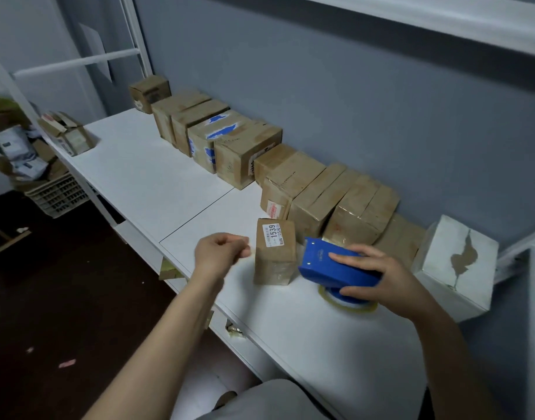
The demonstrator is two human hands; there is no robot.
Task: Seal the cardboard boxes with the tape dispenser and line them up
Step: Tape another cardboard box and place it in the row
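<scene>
Gripping the tape dispenser (326, 266), right hand (381, 278); left hand (220, 253) curled empty beside small box (275, 256); crate (57, 197) holds cardboard scraps

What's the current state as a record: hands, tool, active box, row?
left hand: fingers curled, nothing seen in them, just left of labelled box
right hand: grips blue tape dispenser, roll down on table
labelled box: upright, in front of row, not in line
row: brown boxes along the wall
white box: at row's right end
</scene>
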